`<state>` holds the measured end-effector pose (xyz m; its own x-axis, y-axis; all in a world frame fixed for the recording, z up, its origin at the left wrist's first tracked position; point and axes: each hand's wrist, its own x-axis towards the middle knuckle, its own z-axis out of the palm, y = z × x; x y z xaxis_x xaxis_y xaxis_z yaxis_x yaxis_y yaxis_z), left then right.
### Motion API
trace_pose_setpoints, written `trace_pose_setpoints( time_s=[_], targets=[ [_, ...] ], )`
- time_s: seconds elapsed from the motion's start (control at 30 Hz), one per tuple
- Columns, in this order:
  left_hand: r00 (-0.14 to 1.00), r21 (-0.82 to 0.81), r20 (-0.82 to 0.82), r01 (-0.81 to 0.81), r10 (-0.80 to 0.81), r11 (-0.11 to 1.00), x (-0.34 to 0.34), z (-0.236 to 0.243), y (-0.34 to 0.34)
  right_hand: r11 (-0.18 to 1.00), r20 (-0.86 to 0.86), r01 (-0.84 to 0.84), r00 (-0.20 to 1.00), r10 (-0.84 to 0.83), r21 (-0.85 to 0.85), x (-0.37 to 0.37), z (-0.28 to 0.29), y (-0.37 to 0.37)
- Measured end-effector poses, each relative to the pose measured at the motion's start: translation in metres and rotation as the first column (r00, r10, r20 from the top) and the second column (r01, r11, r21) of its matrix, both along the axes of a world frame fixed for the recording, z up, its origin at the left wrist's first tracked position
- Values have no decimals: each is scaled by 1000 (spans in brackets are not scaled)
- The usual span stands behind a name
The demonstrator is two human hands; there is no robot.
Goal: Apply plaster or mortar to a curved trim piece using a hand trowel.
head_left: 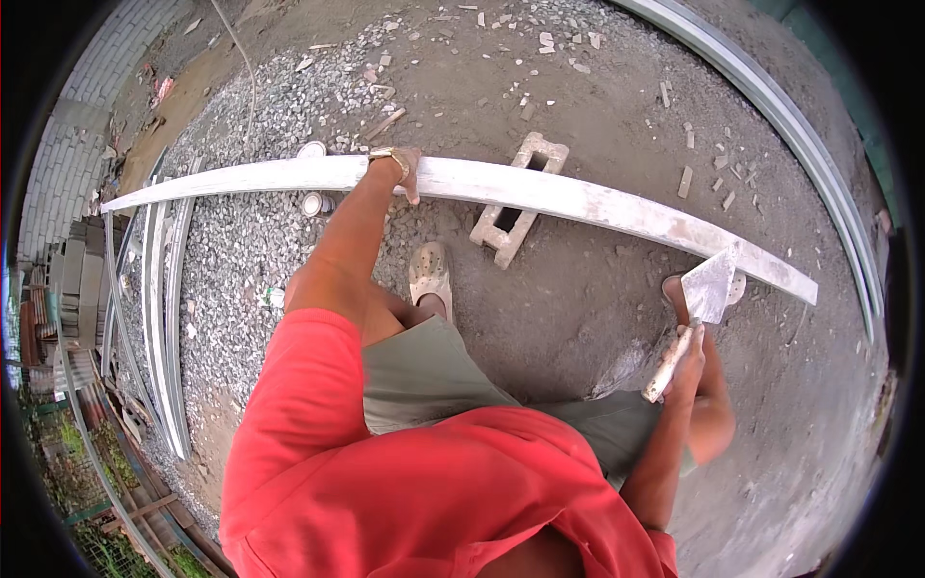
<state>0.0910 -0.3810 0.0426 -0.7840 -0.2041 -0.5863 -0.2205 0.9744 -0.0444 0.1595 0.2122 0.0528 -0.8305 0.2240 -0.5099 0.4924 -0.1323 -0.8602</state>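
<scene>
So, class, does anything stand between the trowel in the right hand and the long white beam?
Nothing visible does. In this view, the trowel in the right hand overlaps the near edge of the white beam; the shoe shows partly behind the trowel.

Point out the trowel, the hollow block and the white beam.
Trowel (709,287), head view: middle of its blade.
Hollow block (500,247), head view: its near end.
White beam (472,181), head view: its middle stretch.

Hollow block (500,245) bars way under white plank (462,180); trowel (710,287) obstructs near right end; passing room between them.
</scene>
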Motion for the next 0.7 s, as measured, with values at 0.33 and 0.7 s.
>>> trace_pose_setpoints(
  time_s=[0.33,0.7],
  targets=[
    [996,363,-79,65,-39,929,-26,-12,12,954,-13,-221,973,228,200,-16,-15,-29],
    [942,49,-293,186,-164,981,23,-8,40,948,-16,-131,990,142,290,-38,-26,-59]
  ],
)
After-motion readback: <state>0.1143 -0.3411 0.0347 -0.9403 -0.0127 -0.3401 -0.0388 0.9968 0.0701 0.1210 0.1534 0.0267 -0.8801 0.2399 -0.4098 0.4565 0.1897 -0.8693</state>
